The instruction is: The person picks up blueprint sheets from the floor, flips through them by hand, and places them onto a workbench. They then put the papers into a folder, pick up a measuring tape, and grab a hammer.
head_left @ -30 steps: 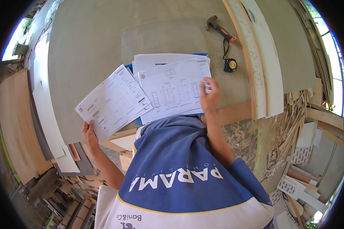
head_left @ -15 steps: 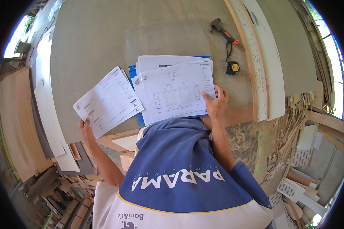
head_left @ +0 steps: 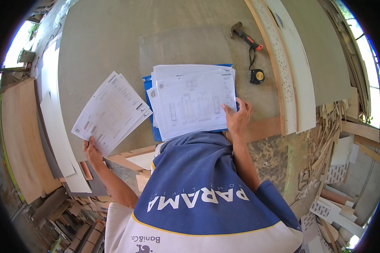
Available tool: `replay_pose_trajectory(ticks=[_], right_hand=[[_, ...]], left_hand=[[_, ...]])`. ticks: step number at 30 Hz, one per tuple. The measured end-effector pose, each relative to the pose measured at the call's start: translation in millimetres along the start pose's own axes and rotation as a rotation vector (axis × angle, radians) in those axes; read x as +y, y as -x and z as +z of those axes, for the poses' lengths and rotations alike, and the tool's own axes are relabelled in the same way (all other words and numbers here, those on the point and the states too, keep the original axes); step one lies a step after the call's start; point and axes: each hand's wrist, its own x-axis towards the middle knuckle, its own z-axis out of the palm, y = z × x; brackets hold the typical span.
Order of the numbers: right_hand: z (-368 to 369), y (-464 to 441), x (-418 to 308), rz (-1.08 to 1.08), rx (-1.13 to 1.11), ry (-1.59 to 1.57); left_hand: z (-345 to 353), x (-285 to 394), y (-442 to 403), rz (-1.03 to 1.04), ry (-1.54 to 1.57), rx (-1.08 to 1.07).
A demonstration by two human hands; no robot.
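Printed drawing sheets (head_left: 109,110), slightly fanned, are gripped at their lower left corner by my left hand (head_left: 92,152), with the fingers closed on the edge. A larger stack of drawings (head_left: 198,101) lies on a blue folder (head_left: 156,134) in front of my body. At the right edge of this stack is my right hand (head_left: 239,116), its thumb on the top sheet and its fingers curled around the edge. The held sheets are apart from the stack, to its left.
A hammer (head_left: 245,36) with a red and black handle and a tape measure (head_left: 257,76) lie on the grey board (head_left: 101,33). Long white and wooden strips (head_left: 286,80) run along the right. Wood offcuts (head_left: 323,139) are piled at the lower right.
My left hand has moved left with the held sheets, away from the stack. My right hand has come down to the stack's right edge and gripped it.
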Motion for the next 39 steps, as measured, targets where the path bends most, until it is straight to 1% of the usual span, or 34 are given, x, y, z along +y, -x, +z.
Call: replay_pose_trajectory(ticks=[1,2,4,5,7,8,9,11,12,13,15,16,17,19,20,21,22,23,25,26,27,29,31,32,34,35,37,39], right_hand=[[0.6,0.5,-2.2,0.078,-0.012,-0.045],[3.7,-0.2,2.8,0.076,-0.014,-0.046],[10.2,-2.8,19.1,-0.006,0.095,-0.010],[7.5,-5.1,19.1,-0.007,0.094,-0.011],[-1.6,-12.2,16.5,0.303,-0.006,-0.385],[-7.5,-15.0,21.4,0.199,-0.009,-0.308],[-6.5,-18.2,31.4,0.195,-0.010,-0.308],[-2.2,-24.3,54.7,0.197,0.052,-0.664],[-11.1,-27.2,61.7,0.060,0.029,-0.486],[-11.9,-29.1,64.9,0.056,0.033,-0.484],[-10.5,-33.7,72.7,0.410,0.048,-1.110],[-5.9,-36.4,84.5,0.341,0.027,-1.136],[-2.0,-36.4,88.5,0.337,0.031,-1.136],[3.3,-38.1,96.7,0.440,0.111,-1.315],[0.4,-40.6,92.1,0.435,0.106,-1.314],[-6.0,-43.0,79.3,0.610,0.057,-1.310],[-8.8,-44.5,70.1,0.784,0.005,-1.301],[-7.7,-44.7,66.6,0.777,-0.002,-1.304],[-8.1,-41.3,61.5,0.849,-0.089,-1.122],[-10.2,-39.8,53.9,0.844,-0.090,-1.128],[-14.1,-38.9,42.8,0.829,-0.093,-1.144],[-13.3,-40.9,41.1,0.812,-0.088,-1.166],[-6.7,-44.2,56.6,0.900,-0.044,-1.322],[-8.8,-47.9,61.4,0.902,-0.031,-1.325],[-13.7,-57.3,72.5,0.968,0.093,-1.640],[-18.4,-60.0,74.6,0.969,0.108,-1.640],[-26.2,-66.7,76.5,0.982,0.059,-1.745],[-27.8,-66.4,73.5,0.946,0.021,-1.787]], left_hand=[[-1.4,-2.5,-0.7,0.002,0.000,0.002],[-4.0,-6.7,-1.2,-0.010,0.011,0.009],[-4.2,-6.0,0.4,-0.022,0.021,0.018],[1.1,-2.8,4.1,-0.021,0.013,0.014],[15.8,4.4,11.8,-0.018,0.006,0.012],[24.7,9.6,15.9,-0.016,0.017,0.009],[31.3,12.9,18.5,-0.014,0.028,0.006],[39.9,15.3,19.4,-0.009,0.054,-0.002],[41.4,14.8,19.1,-0.003,0.080,-0.014],[37.0,11.0,15.7,-0.003,0.086,-0.016],[31.3,3.7,7.8,-0.029,0.126,-0.014],[27.2,1.4,4.5,-0.029,0.129,-0.017],[30.3,6.2,4.0,-0.007,0.096,0.025],[34.9,16.8,3.2,0.014,0.068,0.072],[44.2,28.0,2.4,-0.080,-0.003,0.154],[54.5,40.5,2.3,-0.174,-0.074,0.238],[73.7,53.3,6.9,-0.166,-0.093,0.196],[76.4,52.6,0.0,-0.160,-0.087,0.201],[72.5,47.2,-13.3,-0.217,-0.008,0.051],[54.1,23.5,-24.4,-0.087,-0.120,0.062],[91.1,31.8,-13.6,-0.153,-0.095,0.174],[118.0,15.6,2.9,-0.048,-0.139,0.106],[140.5,-4.4,12.6,-0.033,-0.173,0.054],[160.2,0.5,27.6,-0.079,-0.103,0.068],[152.0,-14.8,28.5,-0.078,-0.124,0.073],[149.9,-21.1,31.7,-0.077,-0.144,0.093],[147.2,-33.9,36.1,-0.063,-0.105,0.091],[149.1,-36.6,41.1,-0.001,-0.173,0.060]])
